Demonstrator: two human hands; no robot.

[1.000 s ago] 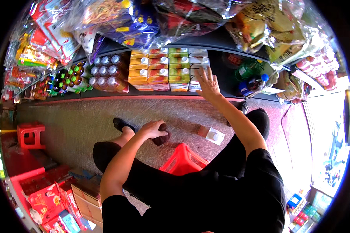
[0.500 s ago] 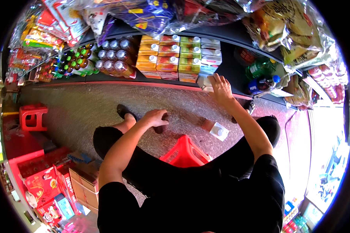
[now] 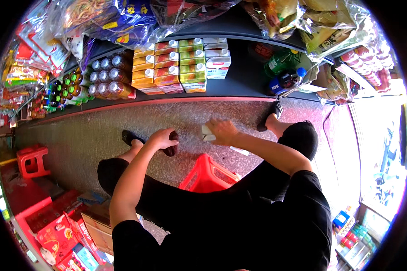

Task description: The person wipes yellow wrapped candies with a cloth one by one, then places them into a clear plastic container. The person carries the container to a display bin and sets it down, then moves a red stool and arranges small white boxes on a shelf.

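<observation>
My left hand (image 3: 159,138) is closed on a dark reddish-brown cloth (image 3: 171,147) that hangs over the floor between my knees. To its right, my right hand (image 3: 223,131) grips a white carton (image 3: 207,133), held off the shelf; most of it is covered by my fingers. A second white carton (image 3: 240,151) is on the floor, largely hidden behind my right forearm. In front of me, the low shelf bears rows of orange, red and green juice cartons (image 3: 166,67), with white cartons (image 3: 217,63) at the right end of them.
Brown drink bottles (image 3: 111,77) stand left of the cartons, and large soda bottles (image 3: 285,81) to the right. Bagged snacks (image 3: 131,18) fill the shelf above. A red stool (image 3: 205,174) is between my legs, another red stool (image 3: 33,161) at far left, near red boxes (image 3: 54,235).
My right hand has drawn a white carton from the shelf edge back toward my left hand. My left hand keeps the cloth. The view has shifted to the right.
</observation>
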